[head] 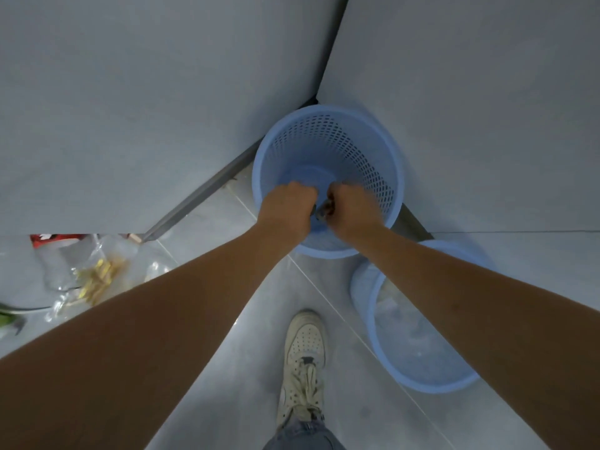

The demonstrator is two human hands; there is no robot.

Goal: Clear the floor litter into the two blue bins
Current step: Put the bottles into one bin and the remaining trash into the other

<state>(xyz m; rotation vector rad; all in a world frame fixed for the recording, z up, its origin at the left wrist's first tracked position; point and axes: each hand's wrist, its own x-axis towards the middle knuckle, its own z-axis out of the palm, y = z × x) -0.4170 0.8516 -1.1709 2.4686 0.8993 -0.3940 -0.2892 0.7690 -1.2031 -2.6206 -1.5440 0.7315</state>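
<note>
A blue perforated bin (357, 147) stands in the corner where two grey walls meet. Over its mouth my left hand (287, 207) and my right hand (352, 206) are held close together, fingers curled downward. Between them a small dark piece of litter (323, 209) shows, gripped by my right hand; whether my left hand holds part of it is hidden. A second blue bin (418, 381) stands nearer on the right, partly under my right forearm, with pale litter inside.
Clear plastic bags, a red wrapper (56, 240) and yellowish scraps (97, 277) lie on the tiled floor at left. My white shoe (303, 362) stands on the tiles between the arms. A grey skirting (201, 193) runs along the left wall.
</note>
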